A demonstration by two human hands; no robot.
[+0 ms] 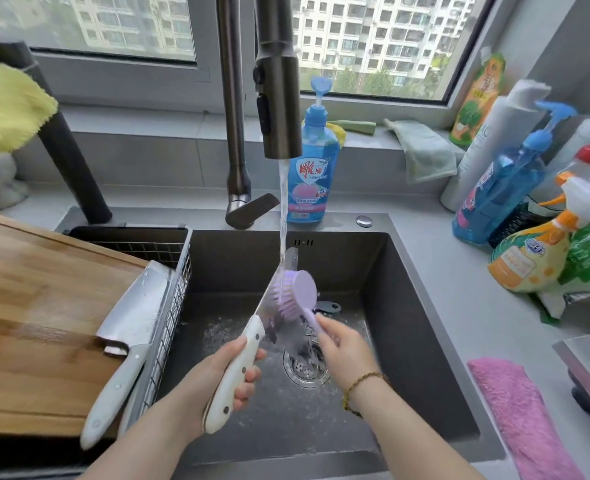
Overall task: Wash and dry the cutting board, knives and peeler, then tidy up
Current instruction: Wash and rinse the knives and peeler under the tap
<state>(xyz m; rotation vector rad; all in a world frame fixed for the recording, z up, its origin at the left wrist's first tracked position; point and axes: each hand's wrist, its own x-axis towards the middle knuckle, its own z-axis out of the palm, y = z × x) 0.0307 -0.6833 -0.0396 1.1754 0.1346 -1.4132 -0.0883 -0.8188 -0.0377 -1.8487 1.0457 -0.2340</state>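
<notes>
Blade: cleaver (252, 336) steel half hidden by round lilac brush (298, 289)
Left hand (203, 374): wraps white riveted handle
Right hand (342, 344): grips brush stem

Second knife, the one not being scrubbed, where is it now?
Head view, left side: the second knife lies on the wooden cutting board, along the wire rack left of the sink.

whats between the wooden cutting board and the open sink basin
Head view: a wire drain basket sits between the cutting board and the sink, with a white-handled knife resting across board and basket.
</notes>
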